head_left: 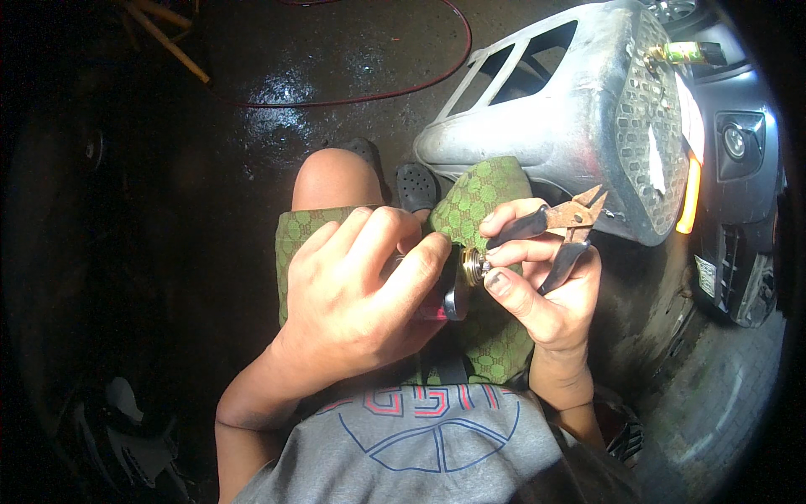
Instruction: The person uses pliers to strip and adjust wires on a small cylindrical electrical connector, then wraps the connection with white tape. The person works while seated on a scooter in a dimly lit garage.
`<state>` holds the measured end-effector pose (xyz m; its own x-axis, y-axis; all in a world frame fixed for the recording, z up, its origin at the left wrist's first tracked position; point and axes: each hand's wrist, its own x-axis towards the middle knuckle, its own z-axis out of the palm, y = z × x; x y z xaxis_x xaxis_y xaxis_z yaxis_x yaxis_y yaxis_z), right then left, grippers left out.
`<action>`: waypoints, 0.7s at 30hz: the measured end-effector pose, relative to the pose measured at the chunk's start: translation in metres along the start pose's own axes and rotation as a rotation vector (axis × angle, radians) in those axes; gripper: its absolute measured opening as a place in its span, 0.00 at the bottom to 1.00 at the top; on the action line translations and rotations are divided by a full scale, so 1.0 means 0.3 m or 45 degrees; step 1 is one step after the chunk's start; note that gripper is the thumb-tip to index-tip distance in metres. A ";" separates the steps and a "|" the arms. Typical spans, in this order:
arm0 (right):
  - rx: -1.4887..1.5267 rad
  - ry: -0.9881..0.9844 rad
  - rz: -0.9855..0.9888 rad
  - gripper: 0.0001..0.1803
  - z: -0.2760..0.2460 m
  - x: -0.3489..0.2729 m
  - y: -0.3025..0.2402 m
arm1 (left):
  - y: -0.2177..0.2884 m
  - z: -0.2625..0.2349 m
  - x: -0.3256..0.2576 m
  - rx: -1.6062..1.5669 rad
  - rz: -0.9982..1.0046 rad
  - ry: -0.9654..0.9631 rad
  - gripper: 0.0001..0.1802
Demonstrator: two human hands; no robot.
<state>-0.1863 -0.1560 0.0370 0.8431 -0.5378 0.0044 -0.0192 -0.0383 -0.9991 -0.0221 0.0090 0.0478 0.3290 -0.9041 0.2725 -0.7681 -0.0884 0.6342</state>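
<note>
My left hand (pixel 361 290) is closed around a part whose dark rounded edge (pixel 454 304) and a bit of pinkish red show past the fingers. Most of that part is hidden, so its kind is unclear. Against it, the thumb and fingertips of my right hand (pixel 550 294) pinch a small round brass-coloured metal piece (pixel 473 266). The same right hand also holds rusty diagonal cutters (pixel 579 214) with black handles, their jaws pointing up and away, apart from the small piece. Both hands are above my lap, over green patterned shorts (pixel 483 210).
To the right stands a grey plastic stool (pixel 537 118), with a small green tube (pixel 684 53) and an orange-handled tool (pixel 690 193) on its top. Beyond it is a dark car bumper (pixel 739 185). A red hose (pixel 361 99) curves over the wet floor (pixel 277 92).
</note>
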 end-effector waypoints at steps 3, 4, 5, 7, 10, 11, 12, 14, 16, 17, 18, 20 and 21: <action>-0.025 0.020 0.021 0.07 0.009 0.002 -0.009 | -0.004 -0.003 -0.004 0.032 0.025 -0.011 0.33; -0.017 0.039 0.027 0.07 0.012 0.003 -0.013 | -0.004 -0.004 -0.005 0.042 0.029 -0.015 0.33; -0.025 0.047 0.047 0.06 0.014 0.003 -0.015 | -0.003 -0.005 -0.007 0.052 0.032 -0.019 0.34; -0.065 0.052 0.020 0.07 0.018 0.003 -0.015 | -0.004 -0.004 -0.010 0.069 0.036 -0.019 0.34; -0.146 0.046 -0.038 0.08 0.013 -0.003 -0.005 | -0.013 0.002 -0.012 0.071 0.035 -0.007 0.34; -0.170 0.043 -0.063 0.08 0.009 -0.006 0.002 | -0.021 0.005 -0.013 0.062 0.030 0.000 0.34; -0.143 0.090 -0.038 0.09 0.001 -0.013 0.005 | -0.029 0.008 -0.015 0.054 0.022 -0.001 0.34; -0.180 0.108 0.008 0.10 -0.025 -0.027 0.011 | -0.048 0.016 -0.019 -0.129 -0.061 -0.017 0.33; -0.079 0.126 0.074 0.11 -0.053 -0.043 0.016 | -0.071 0.027 -0.025 -0.374 -0.158 -0.013 0.26; -0.056 0.109 0.110 0.12 -0.068 -0.051 0.017 | -0.082 0.035 -0.027 -0.487 -0.185 -0.034 0.25; -0.004 0.116 0.129 0.17 -0.076 -0.057 0.021 | -0.092 0.044 -0.028 -0.603 -0.212 -0.035 0.24; -0.065 0.090 0.093 0.22 -0.084 -0.067 0.027 | -0.106 0.055 -0.037 -0.769 -0.255 -0.057 0.20; -0.113 0.099 0.088 0.25 -0.083 -0.068 0.028 | -0.109 0.058 -0.041 -0.778 -0.265 -0.061 0.21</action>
<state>-0.2172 -0.1664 0.0295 0.7940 -0.6052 -0.0574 -0.1262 -0.0717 -0.9894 -0.0106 0.0158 0.0111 0.4013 -0.9128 0.0759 -0.2349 -0.0225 0.9718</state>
